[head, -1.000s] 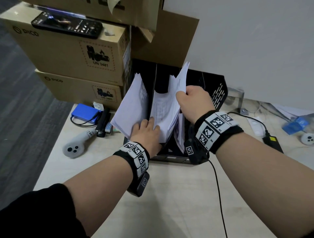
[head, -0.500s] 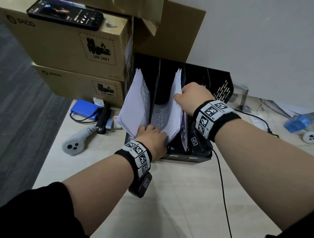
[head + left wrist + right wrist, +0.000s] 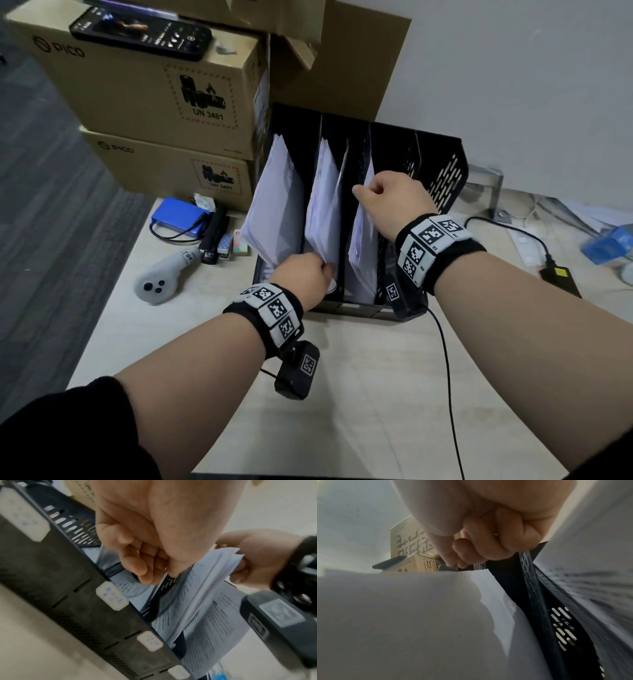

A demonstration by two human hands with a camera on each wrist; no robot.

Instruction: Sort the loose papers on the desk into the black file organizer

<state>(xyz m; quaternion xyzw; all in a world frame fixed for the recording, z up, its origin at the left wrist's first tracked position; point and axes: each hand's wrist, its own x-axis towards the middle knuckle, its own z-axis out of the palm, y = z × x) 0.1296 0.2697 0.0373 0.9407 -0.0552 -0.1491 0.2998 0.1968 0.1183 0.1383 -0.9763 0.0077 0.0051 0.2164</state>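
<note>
The black file organizer (image 3: pixel 448 178) stands upright at the back of the desk, with white printed papers in its three left slots. My left hand (image 3: pixel 308 274) pinches the lower front edge of the middle stack (image 3: pixel 322 205); in the left wrist view its curled fingers (image 3: pixel 145 568) nip a sheet above the organizer's labelled front (image 3: pixel 85 601). My right hand (image 3: pixel 390 195) is curled on the top of the third stack (image 3: pixel 363 240). In the right wrist view that fist (image 3: pixel 488 540) sits by a perforated divider (image 3: pixel 556 622) between sheets. The first stack (image 3: pixel 274 205) leans left, untouched.
Stacked cardboard boxes (image 3: pixel 154 96) with a phone (image 3: pixel 140 32) on top press against the organizer's left. A blue battery pack (image 3: pixel 180 217), black stapler (image 3: pixel 214 236) and grey controller (image 3: pixel 164 277) lie left. A black cable (image 3: pixel 445 359) crosses the desk (image 3: pixel 342 411); a power adapter (image 3: pixel 560 281) is right.
The sheets my right hand held high above the organizer have gone down into the slots. My left hand has slid to the lower front edge of the middle stack.
</note>
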